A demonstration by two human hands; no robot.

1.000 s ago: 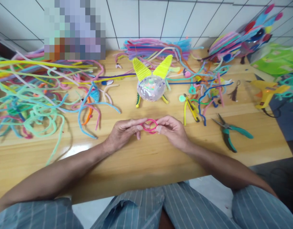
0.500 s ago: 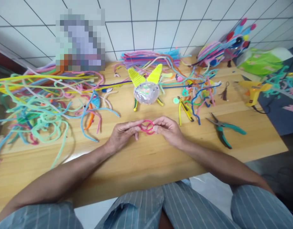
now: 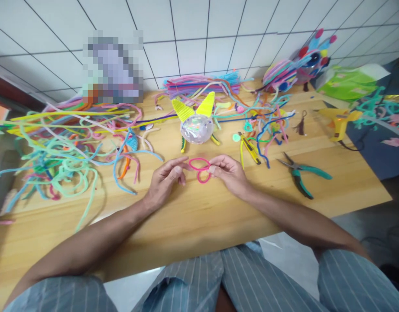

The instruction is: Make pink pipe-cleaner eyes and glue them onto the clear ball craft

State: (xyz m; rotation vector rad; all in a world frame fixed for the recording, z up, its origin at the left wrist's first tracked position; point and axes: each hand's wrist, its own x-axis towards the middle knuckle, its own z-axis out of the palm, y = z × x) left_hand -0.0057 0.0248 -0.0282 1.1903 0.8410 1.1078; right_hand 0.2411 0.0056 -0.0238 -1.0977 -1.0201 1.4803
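Note:
A pink pipe cleaner [image 3: 199,158], bent into two loops, is pinched between the thumb and fingers of my right hand [image 3: 230,173]. One loop is larger and points left; the smaller one hangs below it. My left hand [image 3: 167,178] is just to the left, its thumb apart from the index finger, whose tip is beside the larger loop; whether they touch I cannot tell. Beyond both hands sits a clear, shiny round body [image 3: 197,129] with two yellow pipe-cleaner ears [image 3: 206,104] and green-and-yellow legs below.
Tangled pipe cleaners [image 3: 69,173] cover the table's left side. A bundle of pipe cleaners [image 3: 199,84] lies by the tiled wall. To the right are a yellow utility knife [image 3: 250,148], teal-handled pliers [image 3: 296,173], a yellow glue gun [image 3: 340,123] and a dark tassel [image 3: 301,123].
My left fingers have come off the pink pipe cleaner and moved slightly left. The loops have spread apart, one now above the other, in my right hand. The view has shifted a little.

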